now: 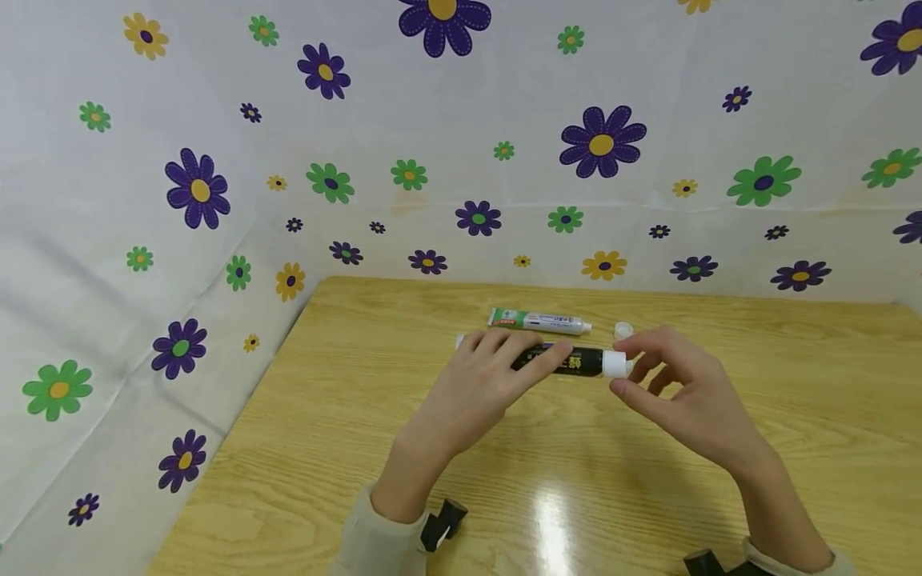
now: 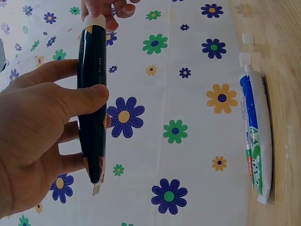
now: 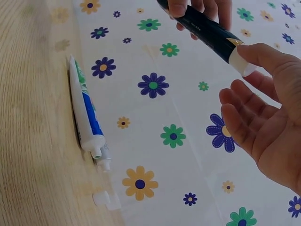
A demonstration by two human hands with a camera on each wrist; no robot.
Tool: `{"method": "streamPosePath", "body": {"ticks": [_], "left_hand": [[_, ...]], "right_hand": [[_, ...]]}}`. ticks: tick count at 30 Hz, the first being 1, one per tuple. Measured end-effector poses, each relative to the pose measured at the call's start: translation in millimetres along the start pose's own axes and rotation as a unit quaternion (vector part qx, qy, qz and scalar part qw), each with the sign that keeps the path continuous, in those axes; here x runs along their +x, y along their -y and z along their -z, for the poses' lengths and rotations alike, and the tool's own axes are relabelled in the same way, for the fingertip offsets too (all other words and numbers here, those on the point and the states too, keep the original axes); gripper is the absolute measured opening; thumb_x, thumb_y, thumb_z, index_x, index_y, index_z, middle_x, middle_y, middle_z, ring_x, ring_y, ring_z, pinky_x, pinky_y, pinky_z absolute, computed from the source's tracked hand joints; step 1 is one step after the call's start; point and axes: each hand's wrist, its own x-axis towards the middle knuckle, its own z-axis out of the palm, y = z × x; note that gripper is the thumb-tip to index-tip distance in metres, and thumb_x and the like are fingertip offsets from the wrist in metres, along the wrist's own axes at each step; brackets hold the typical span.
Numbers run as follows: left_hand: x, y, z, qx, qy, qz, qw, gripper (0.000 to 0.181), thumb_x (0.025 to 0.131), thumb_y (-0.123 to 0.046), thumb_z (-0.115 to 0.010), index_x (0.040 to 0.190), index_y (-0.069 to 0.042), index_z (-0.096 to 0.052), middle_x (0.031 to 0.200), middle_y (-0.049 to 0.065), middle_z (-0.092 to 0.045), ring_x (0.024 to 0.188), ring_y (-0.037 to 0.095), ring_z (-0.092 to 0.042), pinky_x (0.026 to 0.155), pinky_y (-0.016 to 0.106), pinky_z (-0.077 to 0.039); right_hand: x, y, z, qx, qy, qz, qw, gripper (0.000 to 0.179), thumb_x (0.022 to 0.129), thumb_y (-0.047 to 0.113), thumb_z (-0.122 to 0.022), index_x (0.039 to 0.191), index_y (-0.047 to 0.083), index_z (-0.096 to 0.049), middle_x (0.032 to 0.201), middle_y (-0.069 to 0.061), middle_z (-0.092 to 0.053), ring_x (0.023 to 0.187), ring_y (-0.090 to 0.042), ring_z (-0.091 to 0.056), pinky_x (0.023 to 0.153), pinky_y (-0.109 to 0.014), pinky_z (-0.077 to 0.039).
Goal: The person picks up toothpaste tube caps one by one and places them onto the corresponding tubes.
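My left hand [image 1: 479, 384] grips a black toothpaste tube [image 1: 587, 362] across its body, held above the table and lying roughly level. Its white cap end [image 1: 615, 364] points right. There, the thumb and index finger of my right hand [image 1: 684, 396] pinch the white end from both sides. The right wrist view shows the thumb on the cap end [image 3: 241, 62], while the other fingers of that hand [image 3: 277, 108] curl loosely below. From the left wrist view, my left thumb lies across the black tube [image 2: 92, 127], with fingers behind it.
A white and green toothpaste tube [image 1: 540, 322] lies uncapped behind my hands. A second tube [image 3: 104, 162] lies close beside it, partly hidden. Loose white caps [image 2: 248, 38] sit near their nozzles. A flowered cloth [image 1: 504, 184] hangs behind the wooden table [image 1: 302, 448].
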Motion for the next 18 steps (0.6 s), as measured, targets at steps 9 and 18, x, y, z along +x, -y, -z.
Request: {"method": "streamPosePath", "body": {"ticks": [9, 18], "left_hand": [[0.5, -1.1, 1.6, 0.008, -0.007, -0.006, 0.9999, 0.049, 0.099, -0.01, -0.06, 0.144, -0.026, -0.049, 0.129, 0.002, -0.06, 0.112, 0.026, -0.059, 0.088, 0.044, -0.053], [1.9, -2.8, 3.3, 0.015, -0.003, -0.005, 0.9999, 0.049, 0.098, -0.009, -0.061, 0.144, -0.025, -0.05, 0.129, 0.003, -0.06, 0.112, 0.027, -0.059, 0.088, 0.044, -0.053]], "right_hand": [[1.4, 2.3, 0.0, -0.022, 0.002, -0.025, 0.9994, 0.031, 0.082, -0.004, -0.076, 0.105, 0.015, -0.069, 0.1, 0.005, -0.064, 0.081, -0.006, -0.059, 0.062, -0.02, -0.051], [1.5, 6.5, -0.9, -0.04, 0.0, -0.085, 0.9956, 0.02, 0.094, 0.008, -0.068, 0.114, 0.008, -0.063, 0.1, 0.001, -0.063, 0.078, -0.007, -0.059, 0.063, -0.022, -0.051]]}}
